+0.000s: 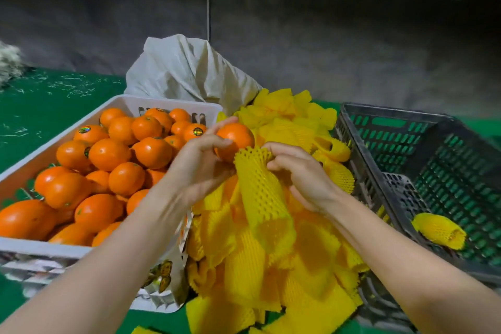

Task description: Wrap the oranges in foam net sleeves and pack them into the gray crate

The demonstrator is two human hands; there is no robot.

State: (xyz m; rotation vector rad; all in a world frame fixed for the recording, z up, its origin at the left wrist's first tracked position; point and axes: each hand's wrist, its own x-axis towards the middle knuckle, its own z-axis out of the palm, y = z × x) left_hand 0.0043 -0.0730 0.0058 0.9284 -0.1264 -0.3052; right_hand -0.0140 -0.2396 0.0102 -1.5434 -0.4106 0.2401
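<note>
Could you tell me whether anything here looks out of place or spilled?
Only minor things: pale shreds litter the green surface behind the white crate, and the loose pile of foam net sleeves sprawls against the gray crate. Nothing looks damaged.

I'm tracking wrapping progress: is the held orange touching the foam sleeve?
Touching. In the head view the open rim of the foam sleeve meets the orange with no gap; left hand grips the orange, right hand the sleeve.

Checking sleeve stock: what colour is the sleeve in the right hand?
Yellow; the sleeve shows best in head view.
</note>
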